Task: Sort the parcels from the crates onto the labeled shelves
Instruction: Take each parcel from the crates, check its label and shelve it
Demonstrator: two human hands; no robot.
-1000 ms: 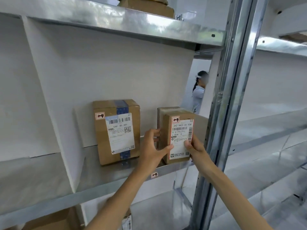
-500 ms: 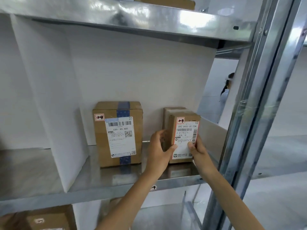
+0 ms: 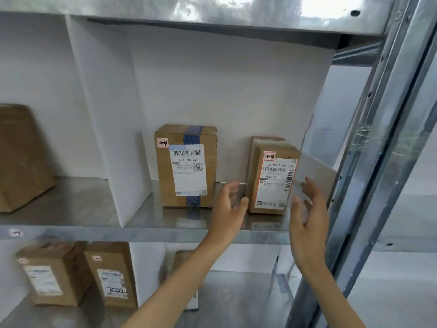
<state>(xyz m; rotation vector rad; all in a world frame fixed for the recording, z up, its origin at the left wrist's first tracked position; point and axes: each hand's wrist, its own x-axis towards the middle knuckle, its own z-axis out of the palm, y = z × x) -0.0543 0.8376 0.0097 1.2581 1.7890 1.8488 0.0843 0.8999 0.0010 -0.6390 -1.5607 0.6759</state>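
Observation:
A small brown parcel [image 3: 272,176] with a white label and a red-edged tag stands upright on the metal shelf [image 3: 165,230], in the right compartment. My left hand [image 3: 228,207] hovers just left of it, fingers relaxed and spread. My right hand [image 3: 307,209] is off its right side, fingers straight, holding nothing. A larger taped parcel [image 3: 186,165] with the same tag stands to the left on the same shelf.
A white divider [image 3: 111,129] separates this compartment from the left one, where a big brown box [image 3: 19,157] sits. Two labelled parcels [image 3: 78,273] stand on the shelf below. A steel upright [image 3: 369,162] rises at the right.
Both hands have let go of the small parcel and drawn back from it; it now stands alone on the shelf. The view has shifted left and down.

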